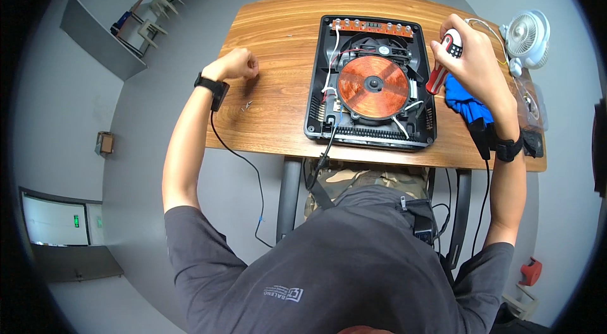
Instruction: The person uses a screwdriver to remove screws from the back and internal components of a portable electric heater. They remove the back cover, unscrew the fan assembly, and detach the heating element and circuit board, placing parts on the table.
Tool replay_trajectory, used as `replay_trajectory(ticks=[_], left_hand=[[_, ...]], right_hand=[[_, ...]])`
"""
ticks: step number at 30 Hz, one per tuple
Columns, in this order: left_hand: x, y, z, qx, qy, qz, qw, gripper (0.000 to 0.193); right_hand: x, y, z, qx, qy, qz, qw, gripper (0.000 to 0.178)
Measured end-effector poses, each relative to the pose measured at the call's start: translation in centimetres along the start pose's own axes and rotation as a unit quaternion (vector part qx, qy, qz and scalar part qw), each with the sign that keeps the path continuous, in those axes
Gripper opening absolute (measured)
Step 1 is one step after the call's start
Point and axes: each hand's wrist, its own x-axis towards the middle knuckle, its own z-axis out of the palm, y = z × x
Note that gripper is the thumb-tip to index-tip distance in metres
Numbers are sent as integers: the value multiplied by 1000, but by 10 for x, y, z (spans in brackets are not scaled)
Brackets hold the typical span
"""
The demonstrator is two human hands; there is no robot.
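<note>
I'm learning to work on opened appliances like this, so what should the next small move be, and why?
I'd probably bring the left hand over to steady the black housing: it sits apart from it, while the right hand holds the red-and-white tool near the housing's right side.

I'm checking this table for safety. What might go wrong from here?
The red-and-white tool in the right hand might scratch the exposed copper coil if it slipped. The small metal pieces lying loose on the wooden table could roll off. The black cord from the left wristband could snag if that arm moves.
</note>
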Motion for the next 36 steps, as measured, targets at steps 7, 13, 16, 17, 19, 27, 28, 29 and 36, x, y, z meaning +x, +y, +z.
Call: replay_trajectory(ticks=[7,13,16,17,19,27,28,29,36], left_hand=[[71,12,-15,10,14,-19,1000,10],[129,5,-10,-12,43,2,999,5],[148,-12,-1,-11,71,5,997,5],[150,-7,1,-19,74,-4,997,5],[156,-5,1,-6,94,20,995,6],[153,5,3,-68,102,-30,992,11],[151,6,2,-72,106,-29,991,12],[150,4,2,-84,113,-26,990,12],[95,10,-20,-84,109,-20,990,21]], right_hand=[[13,-1,-6,-3,4,-40,999,28],[16,10,-10,19,-2,-15,1000,27],[18,14,-13,40,-7,-1,999,28],[19,15,-14,42,-7,6,999,28],[19,20,-15,46,-6,12,999,28],[20,30,-9,50,2,9,999,28],[20,32,-8,50,6,4,999,28],[20,32,-7,51,7,5,999,28],[18,23,-11,58,19,-1,998,28]])
